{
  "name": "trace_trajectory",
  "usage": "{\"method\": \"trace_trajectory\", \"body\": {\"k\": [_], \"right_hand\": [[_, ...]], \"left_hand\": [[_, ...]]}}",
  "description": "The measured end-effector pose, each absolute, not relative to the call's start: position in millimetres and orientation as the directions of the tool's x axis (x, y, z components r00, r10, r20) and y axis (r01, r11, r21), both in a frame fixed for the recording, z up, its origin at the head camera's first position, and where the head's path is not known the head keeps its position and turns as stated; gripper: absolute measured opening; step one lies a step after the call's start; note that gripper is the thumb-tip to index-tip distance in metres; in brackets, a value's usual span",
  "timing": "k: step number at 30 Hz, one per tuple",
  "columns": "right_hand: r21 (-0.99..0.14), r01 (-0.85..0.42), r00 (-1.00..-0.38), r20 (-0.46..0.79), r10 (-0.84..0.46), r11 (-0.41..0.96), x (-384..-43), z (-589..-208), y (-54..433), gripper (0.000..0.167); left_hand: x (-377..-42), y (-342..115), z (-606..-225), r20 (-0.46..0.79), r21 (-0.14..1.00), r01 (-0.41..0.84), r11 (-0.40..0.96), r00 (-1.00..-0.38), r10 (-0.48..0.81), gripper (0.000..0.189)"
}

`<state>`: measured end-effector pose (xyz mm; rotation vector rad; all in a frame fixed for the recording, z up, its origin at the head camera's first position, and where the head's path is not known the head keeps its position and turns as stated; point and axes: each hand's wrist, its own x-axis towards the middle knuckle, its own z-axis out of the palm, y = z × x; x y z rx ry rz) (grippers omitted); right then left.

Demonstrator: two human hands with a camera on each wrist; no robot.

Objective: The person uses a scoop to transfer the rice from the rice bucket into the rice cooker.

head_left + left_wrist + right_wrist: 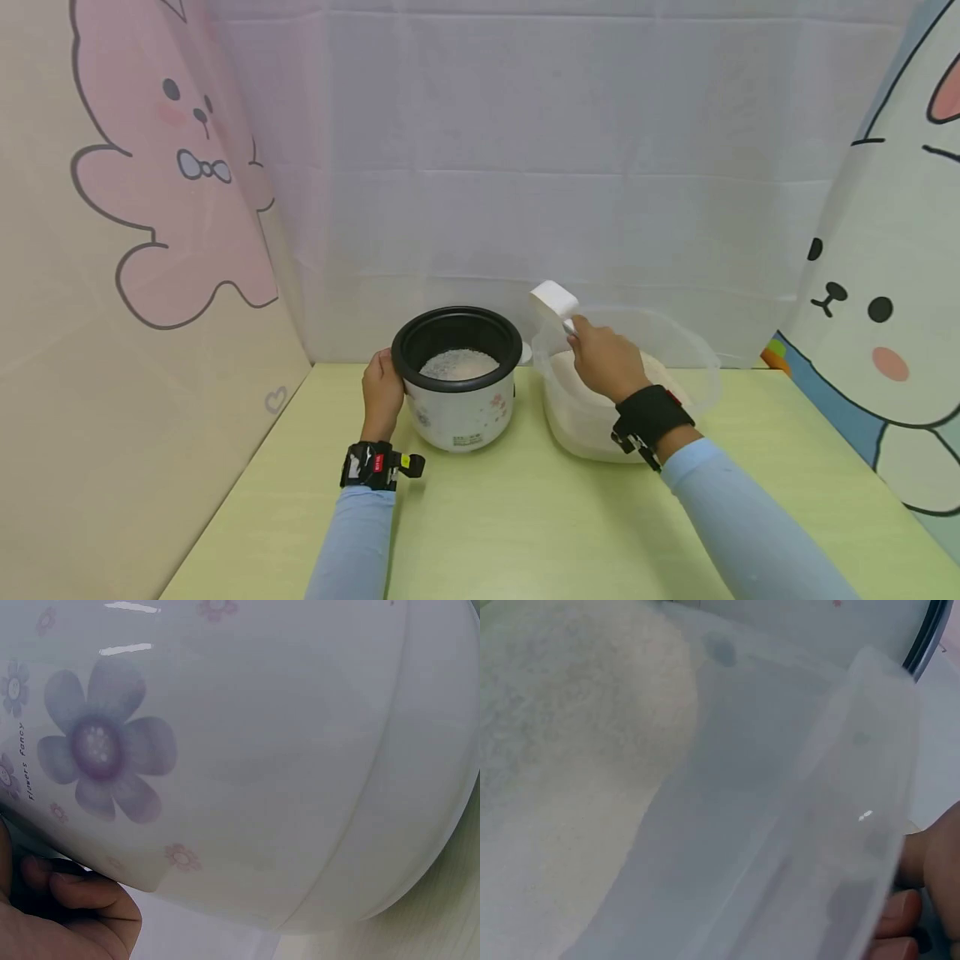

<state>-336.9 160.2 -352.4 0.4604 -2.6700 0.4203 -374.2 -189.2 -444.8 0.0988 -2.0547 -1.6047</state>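
A white, flower-printed rice cooker (463,419) with a black rim stands upright, white rice (459,364) inside. My left hand (382,393) grips its left side near the rim; in the left wrist view, curled fingers (94,892) show against the cooker wall (270,750). Pinched by its handle in my right hand (609,362) is a white scoop (555,298), raised over the left edge of a clear plastic tub (678,333). Pale rice (570,765) fills much of that tub. The scoop's contents cannot be made out, and it is hidden in the right wrist view.
The tub stands just right of the cooker on a pale yellow-green table (495,533). A white curtain (480,167) hangs directly behind both. Printed cartoon panels flank the table on the left and right.
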Motion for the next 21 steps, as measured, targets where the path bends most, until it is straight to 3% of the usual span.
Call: {"method": "trace_trajectory", "body": {"k": [5,9,21], "right_hand": [[-0.250,-0.312,-0.912,0.350,-0.215,0.917,-337,-356,176,0.020],[-0.210,-0.255,-0.948,0.249,-0.200,0.944,-336,-360,185,0.015],[-0.181,-0.130,-0.988,-0.057,-0.142,0.975,-342,-377,204,0.020]], "left_hand": [[-375,-189,-446,0.363,0.919,0.264,0.291,-0.854,-0.372,0.036],[-375,-190,-447,0.362,0.921,0.267,0.285,-0.856,-0.370,0.036],[-374,-187,-446,0.343,0.927,0.248,0.281,-0.864,-0.369,0.036]]}}
